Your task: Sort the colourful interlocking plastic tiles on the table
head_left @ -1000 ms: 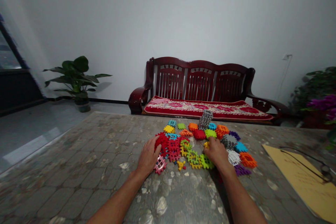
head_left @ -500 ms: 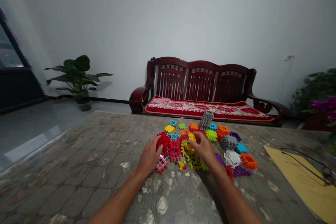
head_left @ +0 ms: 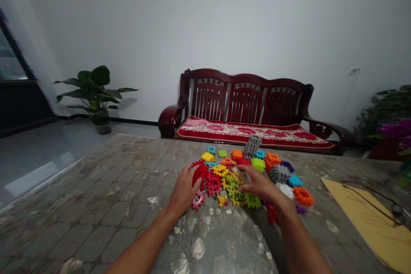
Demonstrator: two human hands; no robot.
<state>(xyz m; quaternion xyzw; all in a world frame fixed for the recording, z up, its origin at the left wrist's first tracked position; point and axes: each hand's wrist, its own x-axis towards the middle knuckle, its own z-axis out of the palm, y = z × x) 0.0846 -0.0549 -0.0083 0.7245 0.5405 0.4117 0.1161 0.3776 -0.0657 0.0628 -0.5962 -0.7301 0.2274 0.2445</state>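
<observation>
My left hand point(head_left: 185, 188) curls around the left side of a stack of red toothed plastic building blocks point(head_left: 201, 172), its thumb on the near side. My right hand point(head_left: 261, 184) hovers over yellow toothed blocks point(head_left: 234, 184), thumb and fingers apart and nothing visible between them. A yellow block point(head_left: 221, 170) lies between the two hands. Pinkish-red latticed blocks point(head_left: 213, 184) sit just right of the red stack. Nearer to me are a pink windowed block point(head_left: 198, 200) and a small yellow figure-like piece point(head_left: 222, 200). A lime-green block point(head_left: 252, 200) shows under my right hand.
Grey blocks point(head_left: 252, 146), an orange block point(head_left: 303, 196) and a white block point(head_left: 285, 190) lie behind and to the right. A yellow folder point(head_left: 362, 218) with a black cord rests on the patterned tablecloth point(head_left: 128, 197). Beyond stands a wooden bench point(head_left: 244, 98).
My right hand has let go of the yellow block, opened and moved right. That block now lies flatter among the others. My left hand has stayed on the red stack.
</observation>
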